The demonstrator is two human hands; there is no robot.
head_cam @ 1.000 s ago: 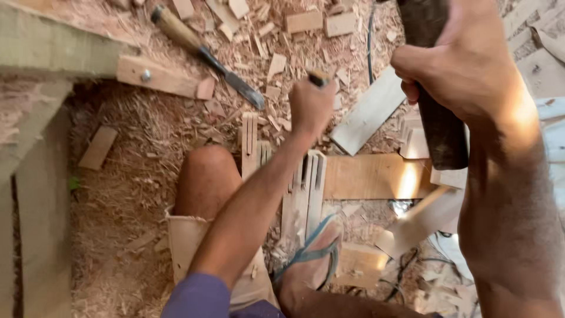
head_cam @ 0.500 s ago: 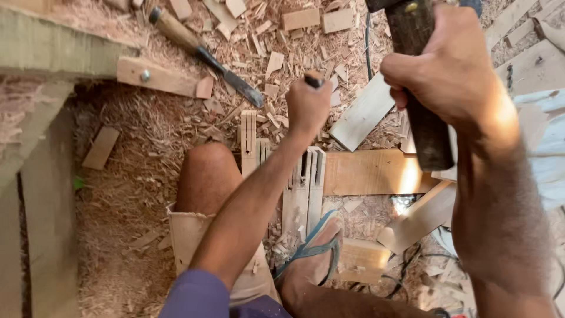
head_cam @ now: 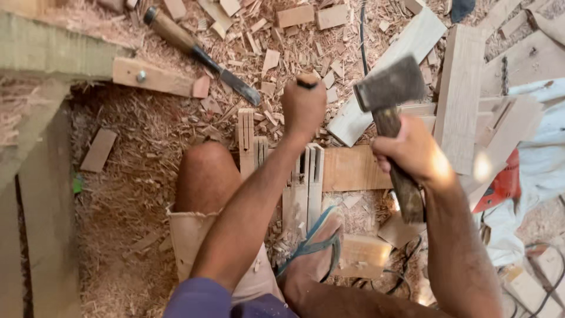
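Chisel butt [head_cam: 307, 80] is the thing everything hangs on: it pokes out as a small dark nub from the top of your left hand [head_cam: 303, 107], which is curled into a tight fist around the handle, so the blade itself is hidden and I can't tell exactly where the tip sits. Your right hand [head_cam: 412, 154] is clamped shut around the wooden shaft of the hammer [head_cam: 389, 87], with the dark blocky head standing at about 11 o'clock from that fist. From the hammer head, the chisel butt lies at roughly 9 o'clock, near but clearly apart, no contact. The hammer's long axis runs from about 5 o'clock at the grip end up to 11 o'clock at the head, so the striking face looks toward your left fist rather than down the frame. The chisel seems to stand close to upright, its axis pointing away from the camera into the work, though that's a guess from the fist alone. Under the fist sit the slotted wooden pieces [head_cam: 303, 188], long axis 12 to 6, pinned at the near end by your foot in a blue sandal [head_cam: 315, 247], with your bare knee [head_cam: 206, 174] at 8 o'clock from the fist. Your right hand is the only one free to swing; the left is tied up steadying. A spare chisel with a wooden handle [head_cam: 200, 54] lies off at 10 o'clock in the shavings [head_cam: 135, 176], untouched.
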